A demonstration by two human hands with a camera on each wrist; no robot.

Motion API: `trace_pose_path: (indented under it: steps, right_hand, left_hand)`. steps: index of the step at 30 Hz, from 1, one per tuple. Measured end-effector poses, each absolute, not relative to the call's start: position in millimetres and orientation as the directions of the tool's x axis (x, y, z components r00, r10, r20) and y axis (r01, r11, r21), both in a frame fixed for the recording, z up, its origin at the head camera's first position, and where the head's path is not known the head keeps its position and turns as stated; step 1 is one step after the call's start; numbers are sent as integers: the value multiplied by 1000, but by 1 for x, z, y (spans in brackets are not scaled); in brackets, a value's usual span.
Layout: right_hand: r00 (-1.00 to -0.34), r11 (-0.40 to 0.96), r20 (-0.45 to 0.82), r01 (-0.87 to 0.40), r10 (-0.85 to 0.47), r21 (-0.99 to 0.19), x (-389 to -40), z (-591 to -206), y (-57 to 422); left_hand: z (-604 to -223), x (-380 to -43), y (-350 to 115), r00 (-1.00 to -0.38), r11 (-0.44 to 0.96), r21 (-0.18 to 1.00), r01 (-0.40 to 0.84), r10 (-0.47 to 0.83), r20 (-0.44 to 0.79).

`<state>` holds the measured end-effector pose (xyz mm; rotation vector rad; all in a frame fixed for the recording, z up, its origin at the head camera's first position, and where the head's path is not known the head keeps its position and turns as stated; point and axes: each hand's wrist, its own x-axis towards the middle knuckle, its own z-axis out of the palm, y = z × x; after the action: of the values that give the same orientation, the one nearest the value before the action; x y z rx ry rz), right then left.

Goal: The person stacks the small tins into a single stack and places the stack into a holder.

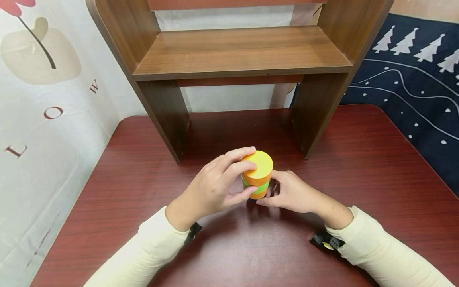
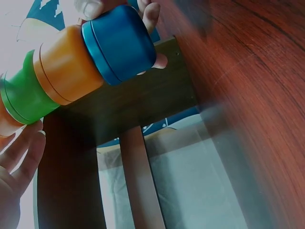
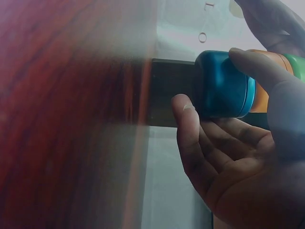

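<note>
A stack of small round containers is held above the table in one column. Its top is an orange piece (image 1: 261,166), with a green one (image 2: 28,90) beneath, another orange one (image 2: 66,64) lower, and a dark blue one (image 3: 221,83) at the bottom. My left hand (image 1: 215,183) grips the upper part, thumb on the near side and fingers over the top and far side. My right hand (image 1: 299,194) holds the blue container from the right, its thumb along one side and fingers around the other. Most of the blue one is hidden in the head view.
A brown wooden shelf unit (image 1: 244,52) stands on the dark red table (image 1: 143,175) behind the hands. A pale printed cloth (image 1: 68,131) hangs at the left and a navy cloth with white trees (image 1: 412,79) at the right.
</note>
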<state>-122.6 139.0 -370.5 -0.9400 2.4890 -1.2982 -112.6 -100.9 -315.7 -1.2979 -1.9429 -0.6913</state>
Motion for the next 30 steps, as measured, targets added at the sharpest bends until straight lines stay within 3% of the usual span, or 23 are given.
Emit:
trace_pose_path:
  steps: [15,30]
  right_hand:
    - [-783,372,172,-461,-598,-806,-122,-366,141]
    - [-782,363,211,-486,-586,-795,-126,-356,141]
  left_hand:
    - [-306,-107,-98,-305,322,145,936,530,791]
    - [-290,-110,-101,-284,327,104,939,571,770]
